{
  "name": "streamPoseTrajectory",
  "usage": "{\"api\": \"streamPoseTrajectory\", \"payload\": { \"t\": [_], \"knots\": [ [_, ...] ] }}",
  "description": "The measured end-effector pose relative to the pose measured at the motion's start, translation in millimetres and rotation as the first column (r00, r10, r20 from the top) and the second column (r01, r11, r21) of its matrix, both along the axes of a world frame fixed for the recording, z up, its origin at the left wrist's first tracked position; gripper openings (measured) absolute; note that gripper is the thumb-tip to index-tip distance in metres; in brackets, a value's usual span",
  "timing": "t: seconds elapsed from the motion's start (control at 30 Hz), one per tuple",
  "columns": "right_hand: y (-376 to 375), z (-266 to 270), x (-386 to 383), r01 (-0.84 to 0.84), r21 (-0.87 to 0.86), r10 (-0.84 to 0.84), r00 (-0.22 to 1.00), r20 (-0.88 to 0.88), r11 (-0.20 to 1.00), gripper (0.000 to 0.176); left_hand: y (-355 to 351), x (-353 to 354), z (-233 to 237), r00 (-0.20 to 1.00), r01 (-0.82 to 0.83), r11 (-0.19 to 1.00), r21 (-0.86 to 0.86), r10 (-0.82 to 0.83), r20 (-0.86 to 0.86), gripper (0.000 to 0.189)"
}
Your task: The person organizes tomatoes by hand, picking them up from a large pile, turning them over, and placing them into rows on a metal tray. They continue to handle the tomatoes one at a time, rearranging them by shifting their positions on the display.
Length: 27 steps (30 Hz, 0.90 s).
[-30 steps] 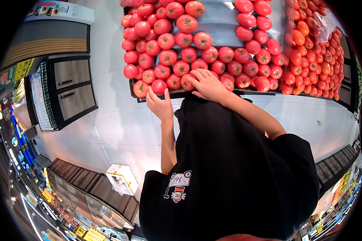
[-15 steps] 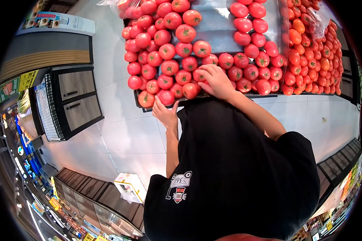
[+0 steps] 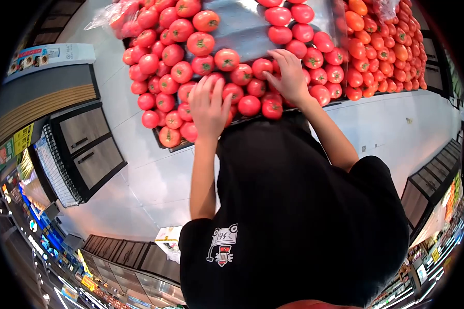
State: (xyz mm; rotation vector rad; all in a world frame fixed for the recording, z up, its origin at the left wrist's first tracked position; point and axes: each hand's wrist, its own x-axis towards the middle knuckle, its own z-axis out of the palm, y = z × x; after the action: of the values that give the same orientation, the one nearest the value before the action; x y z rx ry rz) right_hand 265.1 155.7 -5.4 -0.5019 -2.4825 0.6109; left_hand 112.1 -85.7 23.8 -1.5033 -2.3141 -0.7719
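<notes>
Red tomatoes (image 3: 249,105) packed along near edge, centre of frame; bare surface (image 3: 242,33) upper centre, so layer looks incomplete; left hand (image 3: 209,110) over tomatoes, right hand (image 3: 292,80) among others; fingers bent, cannot tell if either grips.

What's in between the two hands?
Red tomatoes, several of them, lie close together between the left hand and the right hand. The head view shows it.
</notes>
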Motion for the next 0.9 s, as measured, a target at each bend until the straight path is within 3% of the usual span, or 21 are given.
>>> {"api": "streamPoseTrajectory", "payload": {
  "t": [0.07,0.17,0.27,0.3,0.4,0.5,0.6,0.7,0.73,0.9],
  "knots": [
    [25.5,13.2,16.9,-0.09,-0.129,0.105,0.988,0.112,0.988,0.066,44.0,-5.9,9.2,0.979,0.201,0.974,-0.103,-0.203,-0.015,0.046],
    [56.5,8.6,37.7,-0.23,-0.025,0.229,0.939,0.259,0.973,0.069,89.0,-16.0,-13.6,0.914,0.377,0.908,-0.181,-0.397,-0.086,0.044],
    [67.0,18.2,42.0,-0.348,0.154,0.281,0.898,0.338,0.925,0.064,121.6,-17.9,-13.7,0.877,0.468,0.825,-0.318,-0.478,0.051,0.045],
    [70.4,19.2,40.0,-0.364,0.21,0.284,0.9,0.332,0.907,0.061,129.7,-17.0,-13.6,0.862,0.487,0.822,-0.296,-0.506,0.011,0.045],
    [89.2,26.6,31.5,-0.434,0.287,0.283,0.85,0.444,0.854,0.062,149.1,-9.6,-23.3,0.864,0.493,0.808,-0.323,-0.498,0.073,0.045],
    [108.7,25.2,27.3,-0.44,0.271,0.295,0.846,0.444,0.856,0.062,161.4,-8.4,-33.4,0.905,0.423,0.875,-0.234,-0.419,0.067,0.042],
    [112.8,33.8,29.1,-0.353,0.25,0.211,0.864,0.457,0.902,0.063,171.9,-7.9,-39.8,0.948,0.313,0.944,-0.106,-0.304,0.094,0.038],
    [111.7,24.2,31.7,-0.319,0.45,0.114,0.898,0.425,0.834,0.052,176.6,-2.6,-42.6,0.954,0.203,0.977,-0.062,-0.183,0.238,0.041],
    [109.5,19.2,32.4,-0.3,0.522,0.073,0.909,0.411,0.798,0.05,176.8,2.3,-40.4,0.953,0.187,0.98,-0.062,-0.165,0.254,0.04],
    [107.0,1.9,31.0,-0.247,0.518,0.038,0.924,0.381,0.819,0.044,164.4,52.3,-24.4,0.942,0.195,0.98,-0.041,-0.175,0.286,0.04]
  ]
}}
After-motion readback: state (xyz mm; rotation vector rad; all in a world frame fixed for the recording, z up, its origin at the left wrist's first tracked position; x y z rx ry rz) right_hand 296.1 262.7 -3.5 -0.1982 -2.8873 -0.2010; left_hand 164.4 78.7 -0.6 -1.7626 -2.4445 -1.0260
